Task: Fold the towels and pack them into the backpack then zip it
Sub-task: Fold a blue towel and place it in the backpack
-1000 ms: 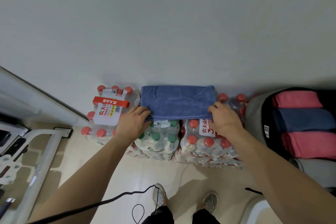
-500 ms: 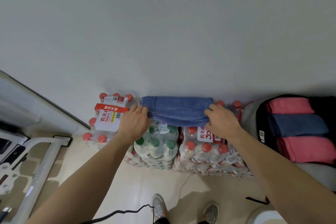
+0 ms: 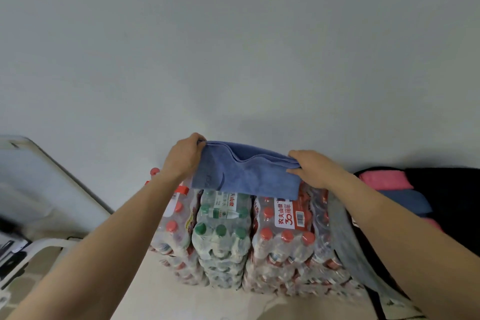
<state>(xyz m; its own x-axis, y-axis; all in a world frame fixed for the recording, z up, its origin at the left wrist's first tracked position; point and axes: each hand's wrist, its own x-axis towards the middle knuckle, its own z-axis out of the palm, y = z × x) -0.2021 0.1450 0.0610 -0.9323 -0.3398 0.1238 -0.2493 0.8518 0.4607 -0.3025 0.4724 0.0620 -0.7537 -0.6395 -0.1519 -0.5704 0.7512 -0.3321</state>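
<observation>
While the left hand (image 3: 185, 157) grips one end of the folded blue towel (image 3: 246, 176) and the right hand (image 3: 313, 169) pinches the other, the cloth hangs over three top bottle packs (image 3: 223, 231), two red-capped and one green-capped, stacked on a beige floor (image 3: 161, 299) against a plain grey wall (image 3: 233, 47). Beside their right edge lies the open backpack (image 3: 446, 189), holding one pink towel (image 3: 384, 180), one packed blue towel (image 3: 401, 202) and a second pink towel (image 3: 434, 223), mostly hidden.

Storeroom; stacked bottled-water packs (image 3: 233, 236)
</observation>
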